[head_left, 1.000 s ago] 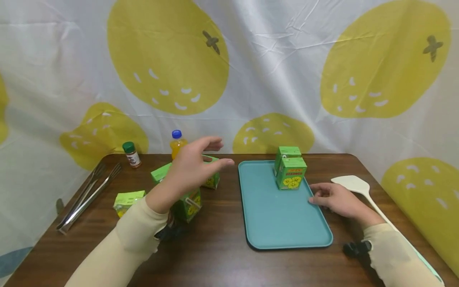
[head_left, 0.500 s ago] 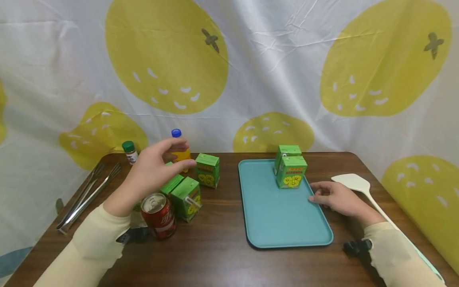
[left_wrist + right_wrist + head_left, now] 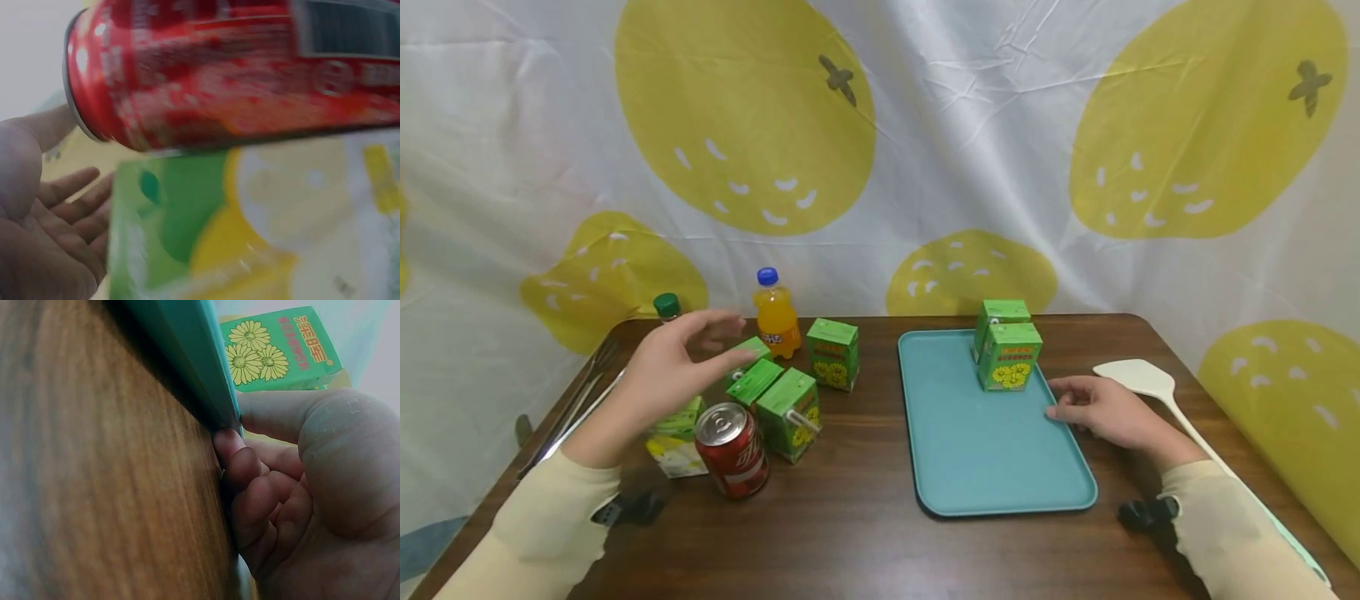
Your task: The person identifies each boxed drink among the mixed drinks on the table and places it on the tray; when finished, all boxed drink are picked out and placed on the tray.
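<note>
My left hand (image 3: 658,379) hovers with its fingers spread and nothing between them, over the left group of drinks. Below it stand a red soda can (image 3: 732,450) and a drink carton with lemon pictures (image 3: 676,457), partly hidden by the hand. Both the can (image 3: 237,69) and the lemon carton (image 3: 206,219) fill the left wrist view. My right hand (image 3: 1112,412) holds the right rim of a blue-green tray (image 3: 1000,454), thumb on the rim and fingers curled at the side. Two green drink cartons (image 3: 1011,358) stand on the tray's far right part.
Several green cartons (image 3: 790,412) stand left of the tray, one (image 3: 833,354) farther back beside an orange soda bottle (image 3: 775,317). A green-capped jar (image 3: 666,305) and metal tongs (image 3: 568,417) lie behind the left hand. A white spatula (image 3: 1138,379) lies at the right.
My left hand has moved leftward and lower, away from the tray's side, uncovering the soda can and several green cartons. My right hand stays at the tray rim.
</note>
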{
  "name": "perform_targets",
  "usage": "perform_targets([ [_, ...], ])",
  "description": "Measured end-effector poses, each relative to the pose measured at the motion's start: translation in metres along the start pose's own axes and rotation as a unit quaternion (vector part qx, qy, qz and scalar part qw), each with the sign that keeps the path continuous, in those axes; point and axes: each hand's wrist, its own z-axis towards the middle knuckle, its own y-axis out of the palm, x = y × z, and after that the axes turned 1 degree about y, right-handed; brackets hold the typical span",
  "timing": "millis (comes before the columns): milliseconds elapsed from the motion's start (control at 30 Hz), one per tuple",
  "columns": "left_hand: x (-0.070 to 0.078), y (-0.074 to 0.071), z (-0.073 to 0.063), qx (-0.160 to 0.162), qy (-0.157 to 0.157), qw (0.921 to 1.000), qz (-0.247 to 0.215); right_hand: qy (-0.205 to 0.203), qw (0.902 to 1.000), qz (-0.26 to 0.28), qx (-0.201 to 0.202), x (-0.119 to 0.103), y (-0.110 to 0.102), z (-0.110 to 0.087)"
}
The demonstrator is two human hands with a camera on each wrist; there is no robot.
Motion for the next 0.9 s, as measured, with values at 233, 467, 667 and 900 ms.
perform_targets([
  [233,-0.019,-0.005,-0.012,-0.023,0.011,0.9996,0.009,0.000,1.0000,0.002,0.003,-0.001,-0.001,-0.001],
  [467,-0.037,-0.016,-0.023,-0.051,0.024,0.9984,-0.001,-0.002,1.0000,0.001,0.006,0.000,0.000,0.000],
  [667,-0.043,-0.030,-0.030,-0.056,0.038,0.9977,-0.008,-0.002,1.0000,0.002,0.005,0.001,0.002,0.001],
  [900,-0.049,-0.043,-0.036,-0.074,0.041,0.9963,-0.017,-0.006,0.9999,0.003,0.008,0.002,0.002,0.001],
])
